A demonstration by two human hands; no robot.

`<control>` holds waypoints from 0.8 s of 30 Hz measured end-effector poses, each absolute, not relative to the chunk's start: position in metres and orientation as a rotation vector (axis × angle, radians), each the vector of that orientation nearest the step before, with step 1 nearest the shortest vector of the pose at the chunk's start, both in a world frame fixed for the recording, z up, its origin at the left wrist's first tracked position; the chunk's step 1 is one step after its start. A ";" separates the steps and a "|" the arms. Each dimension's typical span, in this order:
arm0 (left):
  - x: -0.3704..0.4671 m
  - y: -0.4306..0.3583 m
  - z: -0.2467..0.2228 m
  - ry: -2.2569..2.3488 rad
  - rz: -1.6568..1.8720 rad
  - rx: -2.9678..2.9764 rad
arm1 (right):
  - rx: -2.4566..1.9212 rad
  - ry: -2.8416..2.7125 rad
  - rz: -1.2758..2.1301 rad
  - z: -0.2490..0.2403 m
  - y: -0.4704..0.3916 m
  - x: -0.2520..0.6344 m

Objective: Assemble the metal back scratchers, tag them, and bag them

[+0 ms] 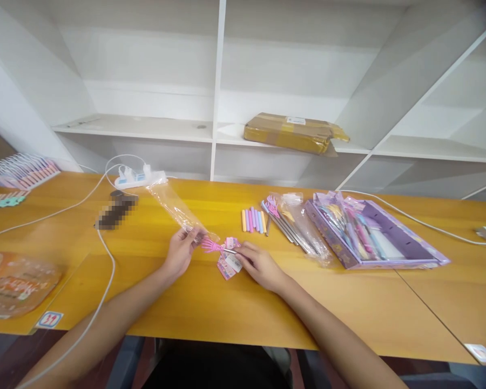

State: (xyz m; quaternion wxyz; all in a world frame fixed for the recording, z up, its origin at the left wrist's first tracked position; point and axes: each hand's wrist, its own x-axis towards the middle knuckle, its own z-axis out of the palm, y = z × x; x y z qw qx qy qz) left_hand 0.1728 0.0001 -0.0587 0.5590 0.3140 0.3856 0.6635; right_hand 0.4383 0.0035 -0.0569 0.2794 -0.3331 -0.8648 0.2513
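Pink scratcher between the hands over a card; rod outside clear sleeve, can't tell if claw is partly in. Right hand pinches rod, left hand grips sleeve's near end. More scratchers untouched by tubes; purple box part-filled. Wood table, white shelves behind, carton on one.

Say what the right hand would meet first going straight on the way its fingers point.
Beyond the pink-headed stick it holds, the right hand would likely meet the clear bag at the left hand; depth leaves unclear whether it would brush the printed card first.
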 end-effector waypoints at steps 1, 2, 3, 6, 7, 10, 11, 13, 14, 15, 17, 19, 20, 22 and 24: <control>0.173 0.000 -0.058 0.899 1.566 0.729 | -0.894 -2.317 0.656 -0.057 0.004 0.439; 0.172 0.000 -0.058 0.890 1.574 0.712 | -0.892 -2.308 0.637 -0.058 0.005 0.439; 0.172 0.001 -0.058 0.880 1.584 0.690 | -0.888 -2.294 0.614 -0.057 0.006 0.441; 0.169 0.004 -0.056 0.858 1.616 0.617 | -0.885 -2.251 0.543 -0.054 0.008 0.448; 0.167 0.005 -0.055 0.855 1.624 0.597 | -0.887 -2.244 0.521 -0.053 0.009 0.450; 0.165 0.007 -0.053 0.867 1.632 0.594 | -0.942 -2.224 0.485 -0.053 0.010 0.457; 0.166 0.006 -0.054 0.877 1.619 0.623 | -0.973 -2.218 0.477 -0.055 0.011 0.458; 0.169 0.003 -0.056 0.904 1.557 0.715 | -1.014 -2.236 0.439 -0.060 0.010 0.457; 0.172 0.000 -0.057 0.919 1.507 0.766 | -0.999 -2.271 0.397 -0.064 0.009 0.455; 0.176 -0.004 -0.060 0.932 1.450 0.818 | -0.957 -2.321 0.334 -0.067 0.008 0.453; 0.185 -0.012 -0.064 0.960 1.337 0.919 | -0.830 -2.415 0.153 -0.072 0.004 0.446; 0.193 -0.021 -0.067 0.986 1.244 1.030 | -0.688 -2.459 -0.037 -0.075 0.000 0.439; 0.195 -0.026 -0.067 0.995 1.205 1.083 | -0.627 -2.462 -0.107 -0.075 -0.002 0.437; 0.199 -0.032 -0.064 0.988 1.149 1.160 | -0.538 -2.441 -0.162 -0.074 -0.005 0.433; 0.199 -0.035 -0.060 0.921 1.128 1.193 | -0.533 -2.400 -0.093 -0.073 -0.005 0.433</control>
